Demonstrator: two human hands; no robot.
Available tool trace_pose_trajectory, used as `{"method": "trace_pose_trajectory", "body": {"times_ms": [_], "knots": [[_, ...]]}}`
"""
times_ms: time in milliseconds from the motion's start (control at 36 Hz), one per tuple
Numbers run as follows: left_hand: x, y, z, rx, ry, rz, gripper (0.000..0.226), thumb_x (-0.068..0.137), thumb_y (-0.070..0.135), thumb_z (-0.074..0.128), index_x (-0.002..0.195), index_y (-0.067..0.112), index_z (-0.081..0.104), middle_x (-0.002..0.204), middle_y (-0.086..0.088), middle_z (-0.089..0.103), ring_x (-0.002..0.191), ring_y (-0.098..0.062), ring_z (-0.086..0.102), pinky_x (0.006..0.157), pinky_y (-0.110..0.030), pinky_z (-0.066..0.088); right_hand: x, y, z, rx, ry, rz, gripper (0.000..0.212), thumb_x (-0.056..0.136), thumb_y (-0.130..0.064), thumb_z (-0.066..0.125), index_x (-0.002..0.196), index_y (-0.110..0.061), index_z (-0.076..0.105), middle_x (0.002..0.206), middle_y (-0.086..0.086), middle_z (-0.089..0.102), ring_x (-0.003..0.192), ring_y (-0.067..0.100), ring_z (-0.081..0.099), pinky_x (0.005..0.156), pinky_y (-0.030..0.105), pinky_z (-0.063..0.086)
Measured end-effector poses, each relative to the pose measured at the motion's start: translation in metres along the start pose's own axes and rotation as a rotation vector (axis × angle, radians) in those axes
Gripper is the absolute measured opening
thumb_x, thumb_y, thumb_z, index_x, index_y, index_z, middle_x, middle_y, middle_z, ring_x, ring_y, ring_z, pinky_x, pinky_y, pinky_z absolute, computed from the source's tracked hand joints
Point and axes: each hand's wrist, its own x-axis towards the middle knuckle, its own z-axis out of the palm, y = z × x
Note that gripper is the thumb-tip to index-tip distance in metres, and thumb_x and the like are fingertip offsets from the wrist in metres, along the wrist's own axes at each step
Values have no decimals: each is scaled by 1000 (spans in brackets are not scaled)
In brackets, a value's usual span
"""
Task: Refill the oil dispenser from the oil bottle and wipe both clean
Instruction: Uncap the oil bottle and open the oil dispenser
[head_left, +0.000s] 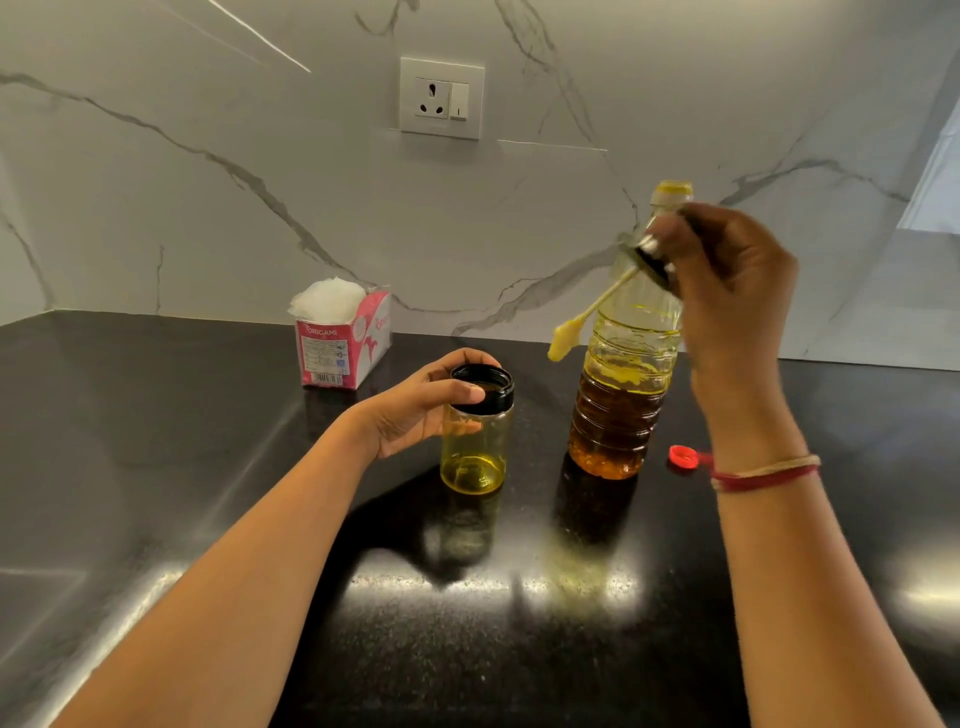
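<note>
Black plastic rings the open mouth of the dispenser, which stands upright on the dark counter with a shallow pool of oil at its bottom. It is gripped at that collar by the left hand, thumb and fingers curled round it. The brush lid is pinched in the closed fingers of the right hand, raised up and to the right of the mouth — its stem slanted down-left toward the dispenser. The oil bottle stands just right of the dispenser, nearer the right hand — which, it is judged, must first be freed of the lid.
</note>
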Motion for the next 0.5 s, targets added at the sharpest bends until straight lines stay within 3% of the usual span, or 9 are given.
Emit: {"method": "trace_pose_trajectory", "body": {"times_ms": [56, 167, 333, 417, 500], "knots": [[0, 0, 0, -7, -2, -4, 42, 62, 25, 78, 103, 31, 71, 118, -5, 66, 108, -24, 66, 86, -36, 56, 7, -2, -18, 103, 110, 36, 10, 89, -20, 66, 96, -12, 66, 84, 1, 70, 85, 20, 70, 79, 38, 58], [1, -1, -1, -9, -7, -10, 45, 61, 25, 78, 105, 29, 68, 120, -7, 64, 110, -25, 65, 86, -36, 56, 16, 2, -56, 215, 364, 177, 15, 87, -33, 67, 85, -18, 66, 78, -3, 70, 82, 15, 70, 68, 28, 56], [2, -2, -2, -7, -25, -1, 61, 50, 29, 90, 107, 27, 67, 116, -6, 66, 106, -24, 67, 83, -35, 58, 18, 48, -108, 137, 545, 498, 26, 87, -33, 68, 68, -20, 56, 70, -3, 62, 64, 11, 63, 59, 21, 55], [1, -2, -1, -9, -23, 3, 55, 56, 26, 83, 109, 25, 65, 120, -9, 64, 108, -25, 65, 85, -36, 57, 13, 80, -117, 62, 529, 685, 24, 90, -28, 65, 73, -14, 55, 88, 8, 62, 69, 13, 62, 54, 21, 54], [1, -2, -1, -15, -23, 9, 71, 43, 36, 96, 108, 25, 68, 117, -8, 67, 107, -25, 67, 85, -36, 58, 6, 110, -116, 27, 539, 856, 21, 89, -23, 67, 86, -5, 56, 106, 17, 61, 93, 25, 66, 65, 29, 57]]}}
